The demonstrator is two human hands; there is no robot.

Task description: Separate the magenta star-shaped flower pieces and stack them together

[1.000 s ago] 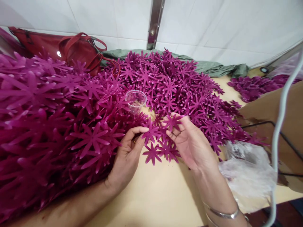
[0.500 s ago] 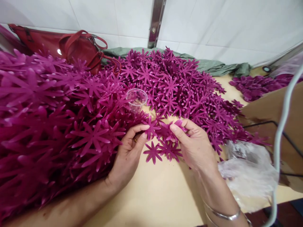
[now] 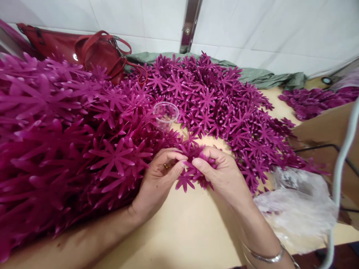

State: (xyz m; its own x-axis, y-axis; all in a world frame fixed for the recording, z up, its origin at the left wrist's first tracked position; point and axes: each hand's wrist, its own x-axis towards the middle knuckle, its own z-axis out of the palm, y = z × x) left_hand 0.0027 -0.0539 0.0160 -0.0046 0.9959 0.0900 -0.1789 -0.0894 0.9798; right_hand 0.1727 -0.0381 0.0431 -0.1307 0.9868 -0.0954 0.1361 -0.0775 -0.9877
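Note:
Both hands meet over a small cluster of magenta flower-shaped cutouts [image 3: 193, 172] on the tan table [image 3: 185, 228]. My left hand [image 3: 157, 183] pinches the cluster from the left with thumb and fingers curled. My right hand [image 3: 224, 175] closes over it from the right, fingers wrapped round several petals. One loose cutout [image 3: 183, 182] lies just beneath the fingertips. A small clear plastic cup [image 3: 166, 114] stands behind the hands among the flowers.
A tall heap of magenta flowers [image 3: 56, 142] fills the left, and a flatter spread [image 3: 224, 101] covers the back. A red handbag [image 3: 92, 50] and green cloth [image 3: 260, 78] lie by the wall. A crumpled plastic bag [image 3: 294, 205], cardboard [image 3: 325, 127] and a white cord [image 3: 339, 175] sit at right.
My right hand turned over from palm-up and closed on the flowers. Both hands drew together around the cluster.

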